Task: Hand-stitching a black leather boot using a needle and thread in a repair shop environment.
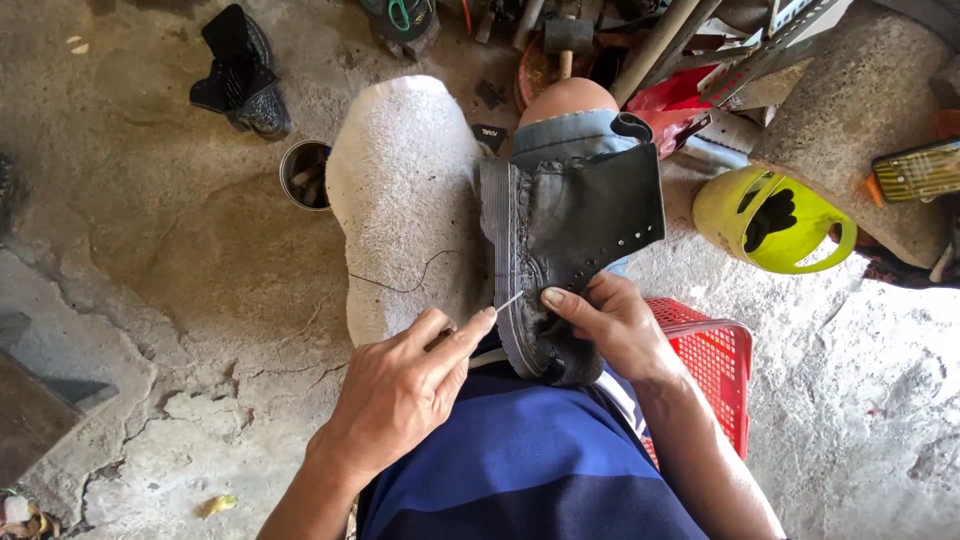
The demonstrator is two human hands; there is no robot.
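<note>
— Where is the boot (575, 235) sitting?

— It is lying across the person's lap, sole (503, 250) turned left. The right hand (615, 325) is gripping the toe end, fingers clenched on the upper.

— And the left hand (400, 390)?

— Its fingers are pinching an awl (508, 300), tip touching the sole seam.

— How is it handling?

— Probably heavy; stiff sole, softer leather. I'd be holding it by the sole's edge.
</note>
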